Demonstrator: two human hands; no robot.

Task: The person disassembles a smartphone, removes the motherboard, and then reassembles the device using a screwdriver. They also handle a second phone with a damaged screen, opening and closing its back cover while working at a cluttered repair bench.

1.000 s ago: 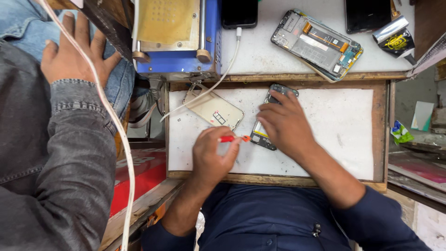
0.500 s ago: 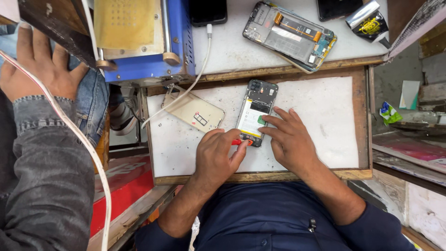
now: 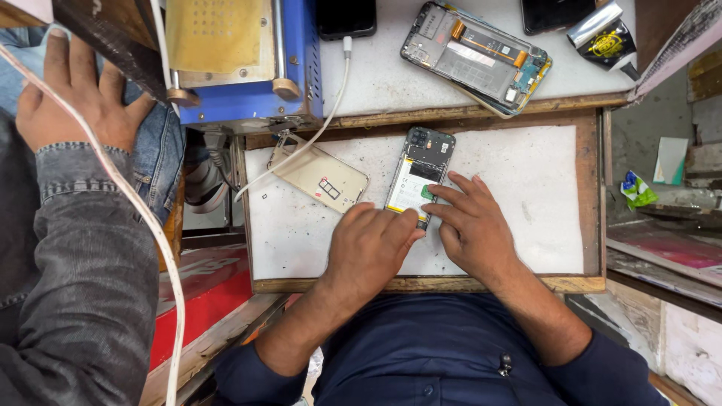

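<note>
An opened phone (image 3: 418, 174) with its back cover off lies on the white work board (image 3: 526, 188), showing a white battery and a green part. My left hand (image 3: 368, 252) lies curled against the phone's near end; I cannot see whether anything is inside the fingers. My right hand (image 3: 474, 225) has its fingers spread, with the index fingertip on the green part and the thumb at the phone's lower right edge. A gold phone back cover (image 3: 320, 177) lies just left of the phone.
A blue machine with a brass plate (image 3: 241, 60) stands at the back left, and a white cable (image 3: 331, 98) runs from a dark phone (image 3: 346, 15). Another opened phone (image 3: 474, 56) lies at the back. A person's hand (image 3: 75, 98) and denim sleeve fill the left side.
The red-handled tool seen in my left hand is no longer visible. My right hand has slid off the phone's top, leaving most of the phone uncovered.
</note>
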